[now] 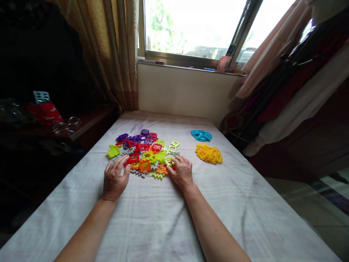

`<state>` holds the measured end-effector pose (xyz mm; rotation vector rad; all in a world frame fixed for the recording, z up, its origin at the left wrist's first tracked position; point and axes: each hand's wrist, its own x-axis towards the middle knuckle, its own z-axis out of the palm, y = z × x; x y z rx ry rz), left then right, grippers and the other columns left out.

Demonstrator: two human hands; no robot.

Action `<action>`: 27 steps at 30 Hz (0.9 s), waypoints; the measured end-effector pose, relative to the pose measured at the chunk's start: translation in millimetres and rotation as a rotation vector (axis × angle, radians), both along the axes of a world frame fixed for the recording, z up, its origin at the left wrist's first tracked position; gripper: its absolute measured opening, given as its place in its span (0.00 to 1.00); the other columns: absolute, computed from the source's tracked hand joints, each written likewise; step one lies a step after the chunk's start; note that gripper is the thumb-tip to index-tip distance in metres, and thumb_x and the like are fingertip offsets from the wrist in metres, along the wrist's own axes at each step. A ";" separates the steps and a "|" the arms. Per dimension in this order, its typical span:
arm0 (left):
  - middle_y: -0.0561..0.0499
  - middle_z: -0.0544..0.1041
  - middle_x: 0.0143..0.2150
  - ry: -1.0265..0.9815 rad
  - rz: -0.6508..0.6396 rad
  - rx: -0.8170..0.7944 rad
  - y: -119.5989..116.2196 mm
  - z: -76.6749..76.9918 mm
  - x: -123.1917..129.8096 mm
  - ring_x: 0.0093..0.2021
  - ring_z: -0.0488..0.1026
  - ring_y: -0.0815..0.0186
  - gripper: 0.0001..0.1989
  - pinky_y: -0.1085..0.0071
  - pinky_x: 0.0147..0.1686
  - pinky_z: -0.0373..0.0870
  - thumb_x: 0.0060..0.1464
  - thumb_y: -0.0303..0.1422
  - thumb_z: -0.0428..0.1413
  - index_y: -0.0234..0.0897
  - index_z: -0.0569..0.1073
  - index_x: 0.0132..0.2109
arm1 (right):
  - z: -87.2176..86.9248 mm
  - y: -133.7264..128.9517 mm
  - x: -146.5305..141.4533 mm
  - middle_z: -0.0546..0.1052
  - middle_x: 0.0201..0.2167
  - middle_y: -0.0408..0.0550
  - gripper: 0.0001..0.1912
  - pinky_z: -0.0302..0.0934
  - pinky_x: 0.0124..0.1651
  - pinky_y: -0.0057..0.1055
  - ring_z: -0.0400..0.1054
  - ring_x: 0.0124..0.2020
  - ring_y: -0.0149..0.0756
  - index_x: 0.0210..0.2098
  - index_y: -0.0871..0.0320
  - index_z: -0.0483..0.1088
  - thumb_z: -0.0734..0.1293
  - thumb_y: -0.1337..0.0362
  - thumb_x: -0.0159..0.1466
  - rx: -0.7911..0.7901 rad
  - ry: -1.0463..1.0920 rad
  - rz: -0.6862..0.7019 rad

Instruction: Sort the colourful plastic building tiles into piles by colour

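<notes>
A loose heap of flat, notched plastic building pieces (145, 165) in purple, red, lime, orange and grey lies in the middle of the cloth. My left hand (116, 177) rests at its near left edge, thumb and fingers apart, fingertips by the grey and red pieces. On the near right edge, my right hand (181, 171) has its fingers over lime, orange and red pieces; the thumb is apart from them. Neither hand visibly grips a piece, though the right fingertips partly cover some. To the right lie a yellow pile (208, 153) and, beyond it, a blue pile (201, 135) of similar pieces.
A pale cloth (152, 225) covers the table or bed. On the left, a dark side table holds a red container (48, 112) and eyeglasses (65, 124). A curtain (109, 47), a window and hanging clothes (294, 98) surround the far side.
</notes>
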<state>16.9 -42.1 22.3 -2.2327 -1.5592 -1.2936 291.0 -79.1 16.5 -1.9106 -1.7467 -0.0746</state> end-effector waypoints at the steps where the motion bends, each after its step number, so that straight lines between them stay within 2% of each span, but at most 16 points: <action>1: 0.42 0.79 0.53 -0.017 0.000 0.003 1.0 -0.2 -1.7 0.54 0.75 0.55 0.17 0.54 0.59 0.64 0.62 0.39 0.47 0.39 0.73 0.52 | 0.2 0.0 -0.5 0.77 0.51 0.48 0.11 0.49 0.61 0.43 0.63 0.58 0.45 0.42 0.50 0.77 0.70 0.54 0.62 -0.002 -0.001 0.010; 5: 0.44 0.80 0.51 -0.105 0.010 -0.032 5.7 -1.6 -4.6 0.52 0.77 0.57 0.17 0.59 0.56 0.69 0.61 0.41 0.48 0.39 0.74 0.51 | 0.8 0.0 -1.1 0.78 0.49 0.46 0.07 0.48 0.61 0.42 0.64 0.55 0.42 0.37 0.50 0.78 0.69 0.56 0.64 0.005 0.004 0.047; 9: 0.45 0.80 0.50 -0.225 0.054 -0.091 12.2 -1.0 2.0 0.51 0.77 0.58 0.18 0.61 0.53 0.72 0.60 0.43 0.48 0.40 0.74 0.50 | 4.1 0.9 4.1 0.79 0.48 0.47 0.11 0.47 0.62 0.41 0.66 0.54 0.40 0.37 0.51 0.78 0.63 0.57 0.69 0.093 0.047 0.067; 11: 0.45 0.80 0.50 -0.289 0.048 -0.119 16.6 -0.2 7.4 0.51 0.77 0.57 0.19 0.61 0.53 0.71 0.59 0.45 0.49 0.40 0.74 0.49 | 7.0 1.2 12.9 0.79 0.47 0.49 0.15 0.52 0.58 0.38 0.67 0.51 0.40 0.39 0.53 0.77 0.59 0.58 0.70 0.160 0.099 0.030; 13: 0.44 0.80 0.50 -0.401 0.019 -0.162 21.6 0.4 11.1 0.51 0.76 0.57 0.20 0.61 0.54 0.71 0.58 0.46 0.50 0.39 0.74 0.49 | 9.6 0.4 26.9 0.80 0.42 0.52 0.19 0.57 0.51 0.33 0.70 0.46 0.39 0.38 0.55 0.77 0.56 0.58 0.71 0.183 0.174 -0.064; 16: 0.44 0.79 0.49 -0.699 -0.037 -0.231 28.6 1.2 8.2 0.51 0.76 0.59 0.22 0.61 0.54 0.71 0.56 0.48 0.50 0.38 0.73 0.49 | 11.5 -3.9 54.0 0.80 0.34 0.51 0.21 0.59 0.41 0.30 0.71 0.37 0.39 0.39 0.56 0.77 0.54 0.57 0.70 0.125 0.285 -0.301; 18: 0.45 0.79 0.48 -0.912 -0.045 -0.260 31.7 2.7 -0.3 0.49 0.76 0.61 0.20 0.62 0.53 0.72 0.56 0.46 0.49 0.38 0.72 0.47 | 11.6 -8.7 71.4 0.80 0.33 0.50 0.21 0.58 0.38 0.29 0.72 0.36 0.39 0.42 0.56 0.78 0.55 0.56 0.69 0.069 0.316 -0.425; 21: 0.47 0.79 0.45 -1.124 -0.027 -0.282 33.1 7.3 -18.0 0.46 0.77 0.63 0.16 0.64 0.51 0.73 0.55 0.43 0.51 0.38 0.72 0.44 | 11.7 -16.4 89.8 0.81 0.33 0.49 0.19 0.57 0.35 0.28 0.72 0.35 0.38 0.40 0.53 0.79 0.57 0.56 0.68 -0.051 0.283 -0.465; 24: 0.47 0.79 0.43 -1.229 0.015 -0.303 32.9 12.2 -32.5 0.43 0.77 0.64 0.13 0.65 0.50 0.73 0.53 0.41 0.53 0.38 0.72 0.42 | 12.8 -21.5 97.6 0.81 0.33 0.48 0.18 0.55 0.34 0.29 0.71 0.34 0.38 0.37 0.52 0.79 0.59 0.56 0.68 -0.181 0.205 -0.462; 27: 0.47 0.79 0.42 -1.262 0.066 -0.310 34.4 13.6 -38.1 0.41 0.77 0.64 0.13 0.64 0.47 0.74 0.52 0.40 0.53 0.37 0.72 0.41 | 14.1 -22.1 95.3 0.80 0.40 0.52 0.16 0.57 0.38 0.31 0.71 0.40 0.41 0.40 0.54 0.79 0.60 0.59 0.67 -0.170 0.102 -0.465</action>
